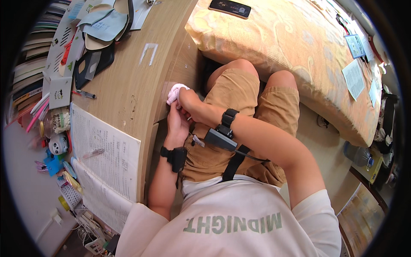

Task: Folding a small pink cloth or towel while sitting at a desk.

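A bunched pink cloth (176, 92) is held beside the desk's front edge, above my lap. My right hand (191, 102) reaches across from the right and grips it, the fingers mostly hidden behind the hand. Just below, my left hand (177, 120) is against the cloth's lower end with its upper fingers; the rest of its grip is partly covered by the right hand. A small white bit of something shows between the two hands. Black straps circle both wrists, and the right one carries a dark device (221, 139).
The wooden desk (128, 77) on the left bears printed papers (106, 144), a pen (93, 153), a black phone case (104, 61), a capped syringe-like tube (86, 94) and books. Ahead, a bed with a patterned cover (276, 35) holds a phone (230, 8). A plastic water jug (358, 154) stands at right.
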{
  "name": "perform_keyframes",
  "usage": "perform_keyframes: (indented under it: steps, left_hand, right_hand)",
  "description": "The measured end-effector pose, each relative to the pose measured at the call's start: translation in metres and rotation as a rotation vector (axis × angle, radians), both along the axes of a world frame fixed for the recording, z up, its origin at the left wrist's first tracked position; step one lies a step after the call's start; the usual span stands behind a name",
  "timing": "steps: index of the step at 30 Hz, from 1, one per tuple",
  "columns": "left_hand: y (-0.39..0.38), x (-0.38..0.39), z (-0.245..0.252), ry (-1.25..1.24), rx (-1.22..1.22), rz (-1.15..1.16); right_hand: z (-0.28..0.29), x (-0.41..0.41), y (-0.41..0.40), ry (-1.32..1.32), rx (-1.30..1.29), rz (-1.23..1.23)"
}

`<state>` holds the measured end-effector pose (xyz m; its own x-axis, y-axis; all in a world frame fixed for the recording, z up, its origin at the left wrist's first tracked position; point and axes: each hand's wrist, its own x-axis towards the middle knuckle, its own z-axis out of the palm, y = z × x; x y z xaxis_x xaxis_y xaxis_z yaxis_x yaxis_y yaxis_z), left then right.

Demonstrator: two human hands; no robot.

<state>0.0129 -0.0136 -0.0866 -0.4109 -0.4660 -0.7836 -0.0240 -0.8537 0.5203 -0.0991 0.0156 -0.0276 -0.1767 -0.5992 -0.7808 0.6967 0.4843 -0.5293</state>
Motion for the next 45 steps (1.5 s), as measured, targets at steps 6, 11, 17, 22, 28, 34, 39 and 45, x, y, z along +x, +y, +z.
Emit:
perform_keyframes:
  steps: [6, 11, 17, 22, 28, 34, 39, 45]
  left_hand:
    - [0.010, 0.041, 0.023, -0.011, -0.036, -0.024]
    - [0.014, -0.003, 0.061, 0.070, -0.107, 0.023]
    - [0.018, -0.062, 0.077, 0.119, -0.527, -0.114]
    - [0.022, -0.070, 0.044, 0.065, -0.934, -0.133]
    - [0.016, -0.073, 0.045, 0.053, -0.896, -0.131]
    - [0.013, -0.079, 0.047, -0.011, -0.920, -0.193]
    - [0.013, -0.079, 0.048, -0.007, -0.900, -0.162]
    - [0.014, -0.075, 0.044, -0.018, -0.903, -0.175]
  right_hand:
    - [-0.013, 0.013, 0.009, -0.117, 0.000, 0.206]
    - [-0.014, -0.066, 0.010, 0.777, -0.457, -0.040]
    - [-0.030, -0.211, 0.002, 1.572, -0.120, -0.006]
    - [-0.081, -0.270, -0.018, 1.580, 0.169, 0.144]
    - [-0.112, -0.282, -0.034, 1.608, 0.276, 0.053]
    - [-0.115, -0.284, -0.037, 1.645, 0.309, 0.046]
    - [-0.111, -0.279, -0.044, 1.661, 0.315, 0.071]
    - [-0.104, -0.281, -0.057, 1.638, 0.342, 0.071]
